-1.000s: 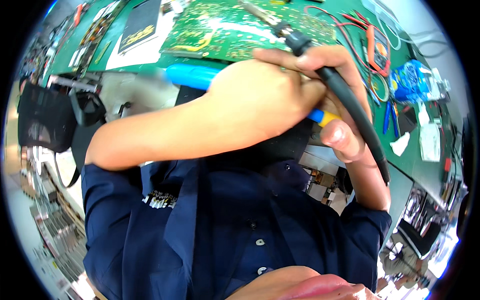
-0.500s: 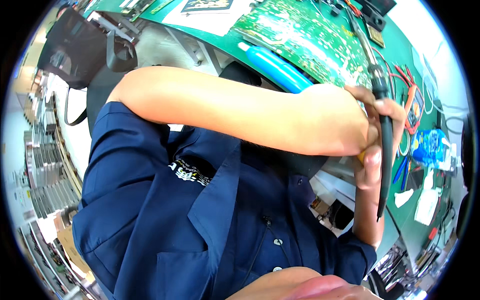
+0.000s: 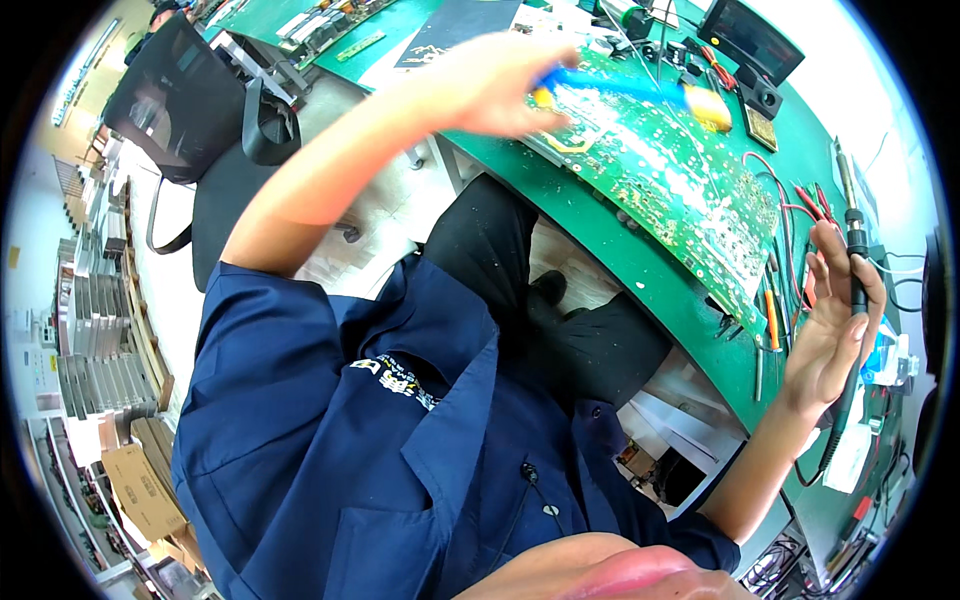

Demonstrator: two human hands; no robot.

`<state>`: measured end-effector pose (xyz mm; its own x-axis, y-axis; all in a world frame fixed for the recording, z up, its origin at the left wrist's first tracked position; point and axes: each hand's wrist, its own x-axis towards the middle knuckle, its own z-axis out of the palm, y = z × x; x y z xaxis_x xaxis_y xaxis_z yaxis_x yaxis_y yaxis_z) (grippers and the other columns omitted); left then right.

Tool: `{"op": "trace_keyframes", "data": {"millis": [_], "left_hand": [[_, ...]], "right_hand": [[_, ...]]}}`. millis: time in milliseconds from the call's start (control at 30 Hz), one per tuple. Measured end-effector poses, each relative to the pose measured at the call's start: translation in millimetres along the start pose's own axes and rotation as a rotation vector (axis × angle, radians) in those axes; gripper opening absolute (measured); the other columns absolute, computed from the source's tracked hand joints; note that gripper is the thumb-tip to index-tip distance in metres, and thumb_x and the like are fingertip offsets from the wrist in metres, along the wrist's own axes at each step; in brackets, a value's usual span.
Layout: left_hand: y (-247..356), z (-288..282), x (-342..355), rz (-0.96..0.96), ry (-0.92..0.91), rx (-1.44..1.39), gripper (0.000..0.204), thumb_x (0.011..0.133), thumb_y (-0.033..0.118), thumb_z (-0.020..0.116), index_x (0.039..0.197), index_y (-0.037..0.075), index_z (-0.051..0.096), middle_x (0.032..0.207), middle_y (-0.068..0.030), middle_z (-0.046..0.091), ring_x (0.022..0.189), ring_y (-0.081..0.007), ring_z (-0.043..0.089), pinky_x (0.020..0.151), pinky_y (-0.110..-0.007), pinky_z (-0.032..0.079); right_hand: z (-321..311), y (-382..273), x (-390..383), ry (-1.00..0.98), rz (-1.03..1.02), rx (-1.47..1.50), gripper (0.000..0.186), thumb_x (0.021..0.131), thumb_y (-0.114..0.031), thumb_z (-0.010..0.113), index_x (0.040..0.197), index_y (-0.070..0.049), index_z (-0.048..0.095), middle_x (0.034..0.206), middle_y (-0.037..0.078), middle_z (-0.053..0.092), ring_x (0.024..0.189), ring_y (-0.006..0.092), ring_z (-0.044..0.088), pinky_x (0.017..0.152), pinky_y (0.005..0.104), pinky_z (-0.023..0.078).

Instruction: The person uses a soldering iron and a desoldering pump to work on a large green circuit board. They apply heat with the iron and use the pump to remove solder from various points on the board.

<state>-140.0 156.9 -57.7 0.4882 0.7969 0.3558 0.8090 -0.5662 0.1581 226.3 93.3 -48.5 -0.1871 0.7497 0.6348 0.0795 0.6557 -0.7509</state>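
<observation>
My left hand (image 3: 515,85) is out over the left end of a large green circuit board (image 3: 660,185). It grips a long blue tool (image 3: 625,88) with a yellowish far end; motion smears it, and its exact kind cannot be made out. My right hand (image 3: 835,305) is raised at the right side of the bench. It is closed round the black handle of a soldering iron (image 3: 857,240), whose tip points up and away from me. The cord trails down past my wrist.
A green-topped bench (image 3: 700,350) carries the board. To its right lie an orange-handled tool (image 3: 771,318), red leads (image 3: 815,205) and a clear bottle (image 3: 890,368). A small dark screen (image 3: 755,40) stands at the back. A black chair (image 3: 165,100) is at my left.
My hands were together near the soldering iron and have separated. The left has swung far left with the blue tool. The right has moved right with the soldering iron.
</observation>
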Motion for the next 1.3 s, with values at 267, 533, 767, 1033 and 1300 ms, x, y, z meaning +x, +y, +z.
{"op": "trace_keyframes", "data": {"millis": [267, 533, 767, 1033, 1300], "left_hand": [[-177, 42, 54, -0.676, 0.101, 0.049, 0.061, 0.082, 0.053, 0.049, 0.096, -0.007, 0.055, 0.094, -0.0286, 0.058, 0.089, -0.0406, 0.057, 0.074, -0.044, 0.044], [-265, 90, 82, -0.815, 0.042, 0.201, 0.075, 0.082, 0.058, 0.043, 0.115, -0.008, 0.047, 0.108, -0.0316, 0.053, 0.104, -0.0424, 0.051, 0.088, -0.045, 0.041], [-74, 64, 87, 0.060, 0.277, 0.169, 0.043, 0.085, 0.023, 0.055, 0.123, 0.004, 0.045, 0.108, -0.0200, 0.053, 0.099, -0.0349, 0.053, 0.086, -0.041, 0.042], [100, 41, 82, 0.369, -0.078, -0.288, 0.021, 0.077, 0.008, 0.058, 0.098, 0.003, 0.059, 0.098, -0.0144, 0.056, 0.086, -0.0323, 0.056, 0.075, -0.037, 0.045], [86, 78, 117, 0.336, -0.231, -0.355, 0.007, 0.075, 0.006, 0.059, 0.080, 0.003, 0.060, 0.078, -0.0121, 0.055, 0.074, -0.0314, 0.055, 0.065, -0.037, 0.044]], "right_hand": [[-20, 0, 3, 0.044, -0.009, -0.025, 0.040, 0.091, -0.030, 0.040, 0.118, -0.001, 0.043, 0.114, 0.027, 0.053, 0.111, 0.0331, 0.050, 0.091, 0.0381, 0.037], [-12, 10, 11, 0.020, -0.012, -0.083, 0.037, 0.092, -0.024, 0.042, 0.117, 0.004, 0.044, 0.107, 0.026, 0.058, 0.102, 0.0291, 0.057, 0.087, 0.0361, 0.040], [-37, 15, 7, 0.069, 0.110, -0.334, 0.067, 0.094, -0.048, 0.026, 0.130, 0.008, 0.032, 0.102, 0.021, 0.061, 0.090, 0.0237, 0.061, 0.085, 0.0317, 0.042], [-68, 45, 5, 0.131, 0.138, -0.397, 0.078, 0.088, -0.060, 0.024, 0.121, 0.006, 0.046, 0.081, 0.008, 0.059, 0.077, 0.0158, 0.056, 0.080, 0.0285, 0.042], [-66, 48, 4, 0.213, 0.440, -0.280, 0.032, 0.092, -0.017, 0.045, 0.108, 0.009, 0.053, 0.074, 0.006, 0.053, 0.068, 0.0076, 0.048, 0.067, 0.0194, 0.038]]}}
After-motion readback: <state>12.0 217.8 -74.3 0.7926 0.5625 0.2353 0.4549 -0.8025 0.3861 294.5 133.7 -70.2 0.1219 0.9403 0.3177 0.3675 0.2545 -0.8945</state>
